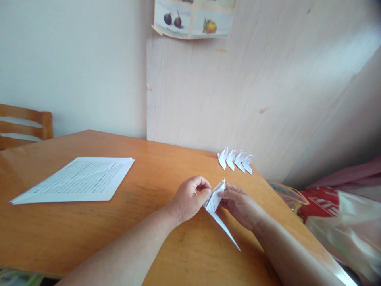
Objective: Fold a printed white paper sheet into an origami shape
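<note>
In the head view, a piece of folded white printed paper is up between my hands. A long narrow point of it slants down to the right, and a shorter tip sticks up at the top. My right hand grips its right side, thumb on the front face and fingers behind. At its left edge, my left hand has thumb and forefinger bent toward each other against the paper; the exact contact is partly hidden. Beyond the hands, several folded paper birds stand in a row near the table's far edge.
A stack of printed sheets lies on the left of the wooden table. Behind the table rises a wall with a fruit picture. A wooden chair stands at far left. Red and white bags sit beyond the right edge.
</note>
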A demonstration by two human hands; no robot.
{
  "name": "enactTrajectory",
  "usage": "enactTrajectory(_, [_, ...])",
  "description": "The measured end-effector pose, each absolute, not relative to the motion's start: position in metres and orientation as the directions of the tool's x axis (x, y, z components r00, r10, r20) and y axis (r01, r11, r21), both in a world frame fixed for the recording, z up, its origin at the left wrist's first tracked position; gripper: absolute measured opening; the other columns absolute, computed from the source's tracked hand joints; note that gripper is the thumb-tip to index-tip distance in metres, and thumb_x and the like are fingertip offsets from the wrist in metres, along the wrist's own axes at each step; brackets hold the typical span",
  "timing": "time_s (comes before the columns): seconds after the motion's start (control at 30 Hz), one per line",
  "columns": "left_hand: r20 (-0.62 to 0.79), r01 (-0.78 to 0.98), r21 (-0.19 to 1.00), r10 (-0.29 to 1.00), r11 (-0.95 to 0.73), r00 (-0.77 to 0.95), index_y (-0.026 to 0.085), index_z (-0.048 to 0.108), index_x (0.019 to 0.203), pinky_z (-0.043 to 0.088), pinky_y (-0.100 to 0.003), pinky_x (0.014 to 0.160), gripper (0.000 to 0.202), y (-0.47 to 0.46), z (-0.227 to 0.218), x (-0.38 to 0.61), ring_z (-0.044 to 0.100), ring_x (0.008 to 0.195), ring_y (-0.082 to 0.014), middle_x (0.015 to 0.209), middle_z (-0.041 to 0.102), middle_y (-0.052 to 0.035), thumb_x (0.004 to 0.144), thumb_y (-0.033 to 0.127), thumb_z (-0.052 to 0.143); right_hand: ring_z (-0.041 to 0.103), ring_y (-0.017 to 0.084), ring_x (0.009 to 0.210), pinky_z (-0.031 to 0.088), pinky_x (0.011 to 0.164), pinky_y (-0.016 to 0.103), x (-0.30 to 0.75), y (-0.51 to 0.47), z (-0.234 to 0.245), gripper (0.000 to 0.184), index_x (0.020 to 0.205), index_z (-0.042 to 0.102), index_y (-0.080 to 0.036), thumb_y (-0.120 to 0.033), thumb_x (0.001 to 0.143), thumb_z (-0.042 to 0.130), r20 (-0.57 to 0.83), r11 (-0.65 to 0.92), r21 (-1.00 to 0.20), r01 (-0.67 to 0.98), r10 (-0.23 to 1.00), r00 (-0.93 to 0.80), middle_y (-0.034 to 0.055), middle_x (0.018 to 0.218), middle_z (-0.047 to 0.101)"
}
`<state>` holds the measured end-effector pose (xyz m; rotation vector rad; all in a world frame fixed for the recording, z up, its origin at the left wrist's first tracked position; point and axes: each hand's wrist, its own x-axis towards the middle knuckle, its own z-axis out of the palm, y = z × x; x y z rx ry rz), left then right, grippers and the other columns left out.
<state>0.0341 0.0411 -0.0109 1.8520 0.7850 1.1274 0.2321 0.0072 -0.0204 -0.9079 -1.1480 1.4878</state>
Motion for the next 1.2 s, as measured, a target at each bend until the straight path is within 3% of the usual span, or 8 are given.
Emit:
enactTrajectory(0.13, [0.408, 0.108, 0.869, 0.822, -0.484, 0.398, 0.019, 0.064, 0.085, 0.048, -0.026, 0.068, 0.007, 0.042, -0.013, 0.035, 0.063, 0.077, -0.0156, 0.082, 0.067, -0.0007, 0.086, 0.023, 0.059, 0.063, 0.018, 0.078, 0.047, 0.079, 0.033, 0.232, 0.007, -0.022, 0.007, 0.083, 0.069, -0.018, -0.025, 0.081, 0.07, 0.028, -0.013, -0.977, -0.212, 0.982, -0.188, 0.0036, 0.083, 0.071])
enactTrajectory(0.43, [0.49, 0.121, 0.827, 0.809, -0.549, 0.323, 0.021, 0.066, 0.089, 0.05, -0.03, 0.08, 0.007, 0.047, -0.014, 0.033, 0.063, 0.086, -0.0177, 0.089, 0.069, -0.002, 0.084, 0.02, 0.062, 0.057, 0.018, 0.078, 0.044, 0.076, 0.032, 0.223, 0.004, -0.022, 0.019, 0.084, 0.064, -0.02, -0.036, 0.08, 0.075, 0.2, 0.201, -0.978, 0.047, 0.979, -0.026, 0.001, 0.08, 0.065])
enactTrajectory(0.53, [0.533, 0.114, 0.802, 0.789, -0.586, 0.305, 0.02, 0.066, 0.093, 0.05, -0.032, 0.085, 0.01, 0.047, -0.013, 0.032, 0.063, 0.09, -0.0182, 0.094, 0.069, -0.0035, 0.083, 0.019, 0.063, 0.056, 0.017, 0.075, 0.043, 0.075, 0.031, 0.222, 0.002, -0.019, 0.016, 0.084, 0.065, -0.02, -0.033, 0.082, 0.072, 0.17, 0.17, -0.985, -0.007, 0.983, -0.063, 0.0009, 0.079, 0.065])
enactTrajectory(0.77, [0.47, 0.052, 0.855, 0.813, -0.516, 0.345, 0.019, 0.066, 0.094, 0.049, -0.029, 0.08, 0.01, 0.041, -0.007, 0.033, 0.063, 0.085, -0.017, 0.09, 0.069, -0.0031, 0.087, 0.025, 0.063, 0.052, 0.013, 0.065, 0.044, 0.066, 0.028, 0.217, -0.001, -0.016, 0.013, 0.078, 0.064, -0.018, -0.027, 0.079, 0.073, 0.015, -0.035, -0.964, -0.264, 0.982, -0.186, -0.0004, 0.071, 0.059])
enactTrajectory(1.0, [0.43, 0.014, 0.886, 0.832, -0.463, 0.35, 0.018, 0.067, 0.093, 0.048, -0.029, 0.077, 0.012, 0.039, -0.004, 0.032, 0.063, 0.083, -0.0172, 0.087, 0.069, -0.0032, 0.088, 0.029, 0.063, 0.051, 0.013, 0.06, 0.044, 0.062, 0.028, 0.215, -0.002, -0.016, 0.016, 0.08, 0.063, -0.019, -0.031, 0.078, 0.073, -0.046, -0.097, -0.97, -0.224, 0.973, -0.225, -0.0012, 0.069, 0.058])
enactTrajectory(1.2, [0.399, 0.005, 0.902, 0.835, -0.433, 0.38, 0.019, 0.067, 0.09, 0.048, -0.029, 0.076, 0.011, 0.04, -0.004, 0.031, 0.064, 0.083, -0.0175, 0.088, 0.07, -0.0032, 0.087, 0.028, 0.063, 0.05, 0.013, 0.059, 0.042, 0.061, 0.027, 0.214, -0.001, -0.019, 0.015, 0.079, 0.063, -0.019, -0.031, 0.078, 0.072, 0.02, -0.01, -0.987, -0.158, 0.982, -0.187, -0.0018, 0.066, 0.058])
